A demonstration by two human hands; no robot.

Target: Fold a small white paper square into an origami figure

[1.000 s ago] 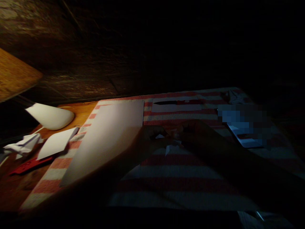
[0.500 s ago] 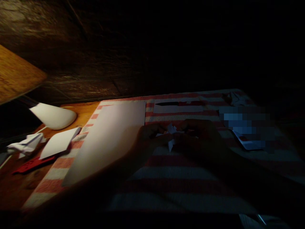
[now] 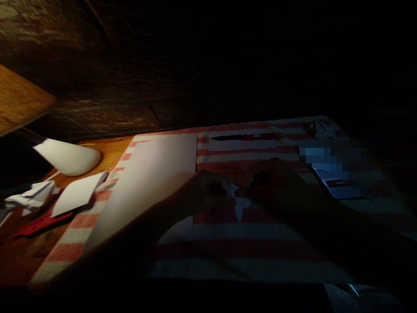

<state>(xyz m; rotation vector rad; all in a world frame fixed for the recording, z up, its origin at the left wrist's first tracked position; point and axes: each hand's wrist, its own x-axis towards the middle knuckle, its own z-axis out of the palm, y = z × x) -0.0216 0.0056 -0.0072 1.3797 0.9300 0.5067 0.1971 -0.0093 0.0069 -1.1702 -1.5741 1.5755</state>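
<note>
Between my two hands is a small piece of folded white paper, with a pointed tip hanging down. My left hand pinches its left side. My right hand grips it from the right with bent fingers. Deep shadow hides most of the fingers. Under my left forearm lies a large white sheet of paper. Beyond the hands a knife with a dark blade and red handle rests on a strip of white paper.
A red and white striped cloth covers the table. At left stand a lamp's white base, crumpled paper, a white paper piece and a red object. A phone-like device with a blurred screen lies at right.
The folded paper has turned in my hands; its tip now hangs lower and more of it shows below the fingers. My right hand has tilted upward. The view has shifted slightly.
</note>
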